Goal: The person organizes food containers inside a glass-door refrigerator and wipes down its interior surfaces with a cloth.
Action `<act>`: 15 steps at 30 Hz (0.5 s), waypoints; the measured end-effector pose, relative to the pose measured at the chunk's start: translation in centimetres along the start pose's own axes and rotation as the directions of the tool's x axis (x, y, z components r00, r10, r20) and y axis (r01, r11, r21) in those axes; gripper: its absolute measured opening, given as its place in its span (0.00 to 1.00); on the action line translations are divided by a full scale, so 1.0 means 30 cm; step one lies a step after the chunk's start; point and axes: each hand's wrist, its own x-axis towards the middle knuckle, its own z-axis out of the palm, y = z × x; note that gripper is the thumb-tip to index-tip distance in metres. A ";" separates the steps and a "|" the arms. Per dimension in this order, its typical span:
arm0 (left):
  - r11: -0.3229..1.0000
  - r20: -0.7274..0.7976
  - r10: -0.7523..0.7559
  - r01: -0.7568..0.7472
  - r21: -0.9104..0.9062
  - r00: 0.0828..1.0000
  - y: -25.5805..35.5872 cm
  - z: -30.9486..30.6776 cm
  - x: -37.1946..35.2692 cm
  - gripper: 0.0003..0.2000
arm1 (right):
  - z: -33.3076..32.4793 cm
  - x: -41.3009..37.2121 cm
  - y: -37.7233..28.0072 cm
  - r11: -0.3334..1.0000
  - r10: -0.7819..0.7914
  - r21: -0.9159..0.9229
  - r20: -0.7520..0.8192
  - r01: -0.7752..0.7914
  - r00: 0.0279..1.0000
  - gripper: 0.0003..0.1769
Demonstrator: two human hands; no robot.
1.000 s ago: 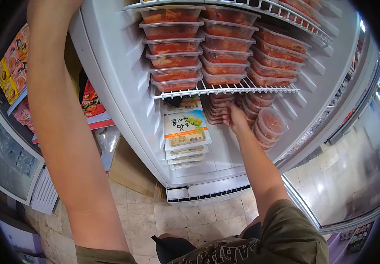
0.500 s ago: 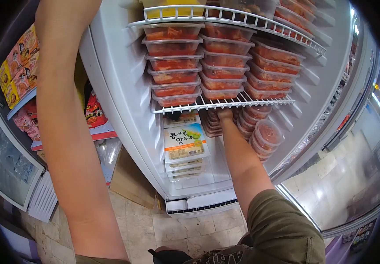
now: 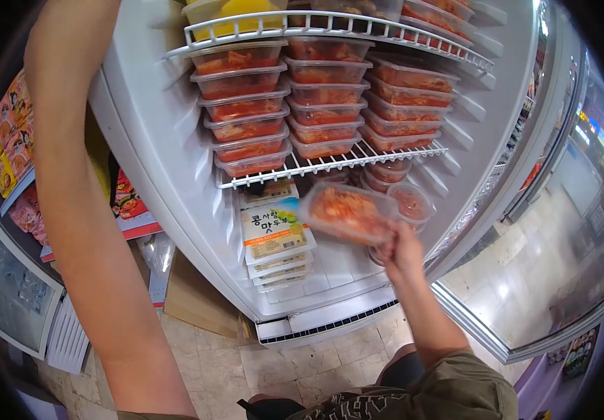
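My right hand (image 3: 401, 253) grips the near right corner of a clear plastic container of kimchi (image 3: 347, 212), slightly blurred by motion. The container is tilted in front of the fridge's lower compartment. Behind it and to its right are stacked round tubs (image 3: 408, 203) with reddish contents, partly hidden. White packs of tofu (image 3: 274, 227) lie in a stack to its left. My left forearm (image 3: 99, 231) reaches up past the top edge, so the hand itself is out of sight.
Stacked kimchi containers (image 3: 246, 119) fill the white wire shelf (image 3: 330, 162) above. Higher up, another wire shelf (image 3: 344, 26) bears more containers. The fridge's bottom ledge (image 3: 330, 323) stands over the tiled floor (image 3: 274, 367). Red and pink packets (image 3: 18, 140) sit at the left, near a cardboard sheet (image 3: 200, 297).
My right hand has come out from under the wire shelf, drawing a kimchi container towards me and to the right. The view has shifted slightly; my left arm stays raised.
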 end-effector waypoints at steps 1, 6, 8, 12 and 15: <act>0.999 0.018 -0.037 0.037 -0.018 0.999 -0.034 0.007 0.013 0.18 | -0.030 -0.053 -0.058 1.000 -0.007 -0.002 0.003 0.007 1.000 0.12; 0.928 0.174 0.034 -0.096 0.361 0.984 -0.291 0.081 0.081 0.28 | -0.104 -0.177 -0.308 0.957 -0.281 0.070 0.007 0.280 0.960 0.14; 0.980 0.072 -0.115 0.101 0.172 0.991 -0.220 0.076 0.069 0.28 | -0.085 -0.196 -0.408 0.919 -0.373 0.098 -0.093 0.382 0.923 0.12; 0.935 0.084 -0.269 0.240 0.261 0.959 -0.138 0.047 0.053 0.27 | -0.004 -0.199 -0.575 0.847 -0.509 0.152 -0.042 0.509 0.860 0.12; 0.930 0.075 -0.280 0.252 0.267 0.957 -0.114 0.041 0.052 0.27 | 0.028 -0.143 -0.655 0.833 -0.544 0.142 0.029 0.535 0.839 0.13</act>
